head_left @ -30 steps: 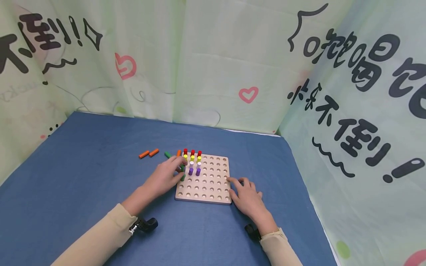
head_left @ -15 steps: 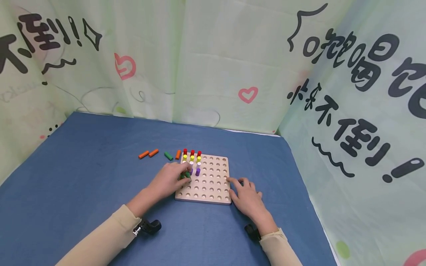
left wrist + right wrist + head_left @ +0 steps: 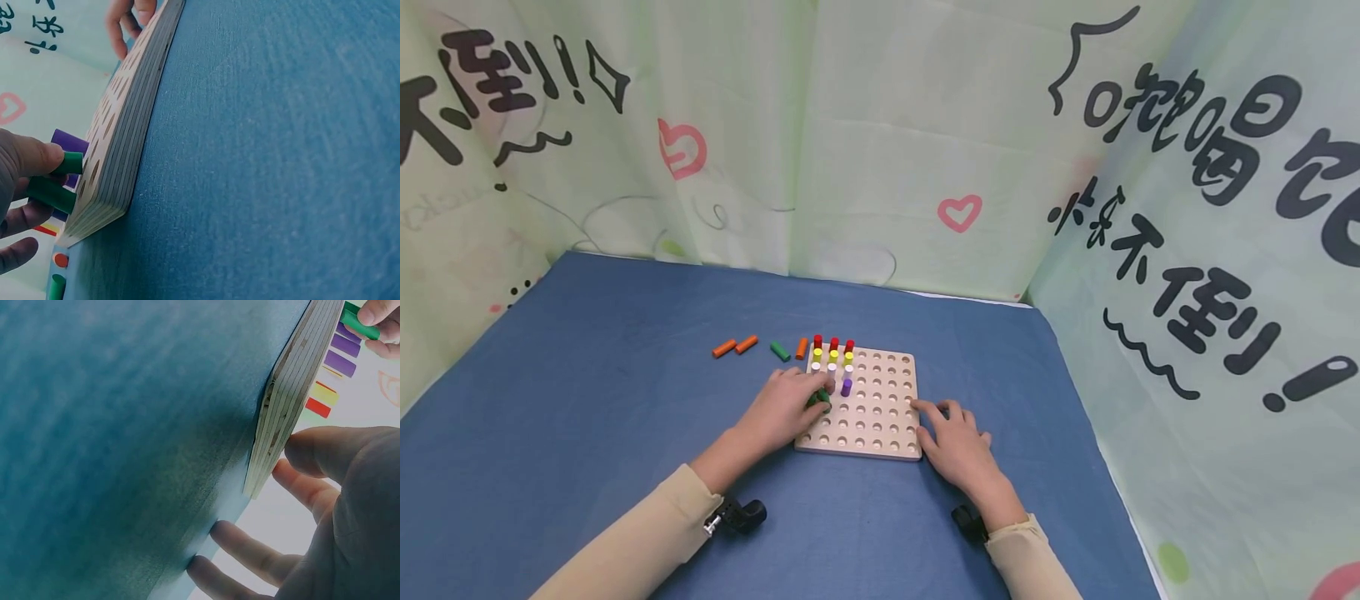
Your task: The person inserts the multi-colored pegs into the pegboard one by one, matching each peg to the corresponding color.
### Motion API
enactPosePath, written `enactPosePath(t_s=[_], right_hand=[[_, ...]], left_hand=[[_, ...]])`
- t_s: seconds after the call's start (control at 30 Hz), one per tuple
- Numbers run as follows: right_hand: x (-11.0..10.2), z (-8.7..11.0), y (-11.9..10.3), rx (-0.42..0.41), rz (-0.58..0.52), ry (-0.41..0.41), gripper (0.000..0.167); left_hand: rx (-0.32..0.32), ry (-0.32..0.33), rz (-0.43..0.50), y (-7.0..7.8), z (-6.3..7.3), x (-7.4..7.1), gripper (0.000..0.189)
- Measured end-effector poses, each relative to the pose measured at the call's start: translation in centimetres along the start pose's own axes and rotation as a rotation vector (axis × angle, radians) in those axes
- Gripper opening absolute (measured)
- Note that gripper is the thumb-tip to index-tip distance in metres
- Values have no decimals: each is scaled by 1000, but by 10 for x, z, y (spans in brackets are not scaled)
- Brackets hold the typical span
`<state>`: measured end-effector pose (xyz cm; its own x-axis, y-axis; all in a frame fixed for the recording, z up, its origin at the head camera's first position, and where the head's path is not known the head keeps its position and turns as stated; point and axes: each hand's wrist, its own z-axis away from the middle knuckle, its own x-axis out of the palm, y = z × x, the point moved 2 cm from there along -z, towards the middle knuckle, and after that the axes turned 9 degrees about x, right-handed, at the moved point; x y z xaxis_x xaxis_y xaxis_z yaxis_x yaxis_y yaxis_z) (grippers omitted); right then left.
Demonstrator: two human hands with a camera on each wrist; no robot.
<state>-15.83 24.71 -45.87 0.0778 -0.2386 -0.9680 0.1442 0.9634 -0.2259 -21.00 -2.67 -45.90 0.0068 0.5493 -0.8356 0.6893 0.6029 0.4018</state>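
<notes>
On the table lies a square wooden pegboard [image 3: 884, 427] with rows of round holes. My left hand [image 3: 781, 405] is over its left side, thumb and fingers pinching a green peg [image 3: 72, 164] whose lower end is right at the holes. Beside it a second green peg [image 3: 52, 194] stands in the board, partly behind the fingers. Behind the hand stand rows of red pegs [image 3: 834, 343], yellow pegs [image 3: 833, 357], white pegs [image 3: 832, 368] and purple pegs [image 3: 847, 387]. My right hand [image 3: 958, 446] rests at the board's right edge, thumb and index finger touching it, other fingers spread loosely.
Left of the board lie two loose orange pegs [image 3: 747, 344] and a green peg [image 3: 780, 351]. Another orange peg [image 3: 801, 348] is close to the board's back left corner. Blue cloth [image 3: 587, 400] covers the table, and printed curtains [image 3: 880, 150] hang behind and at both sides.
My left hand has moved right and slightly nearer from the board's left edge, carrying a green peg to the hole beside the standing green one. The right hand has stayed in place.
</notes>
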Motion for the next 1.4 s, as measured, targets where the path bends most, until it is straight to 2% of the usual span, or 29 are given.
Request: enactPosePath(t_s=[0.2, 0.43, 0.87, 1.13, 1.4], right_hand=[[0, 1, 0, -5, -3, 1, 43], [0, 0, 0, -1, -8, -2, 43], [-2, -3, -1, 1, 8, -2, 44], [-2, -2, -2, -8, 5, -12, 44], [0, -1, -1, 0, 2, -14, 44]], left_hand=[[25, -4, -75, 1, 2, 1, 24], [9, -8, -128, 1, 0, 1, 32], [6, 26, -42, 1, 0, -2, 31], [23, 1, -117, 1, -1, 0, 31], [13, 15, -149, 2, -1, 4, 35]])
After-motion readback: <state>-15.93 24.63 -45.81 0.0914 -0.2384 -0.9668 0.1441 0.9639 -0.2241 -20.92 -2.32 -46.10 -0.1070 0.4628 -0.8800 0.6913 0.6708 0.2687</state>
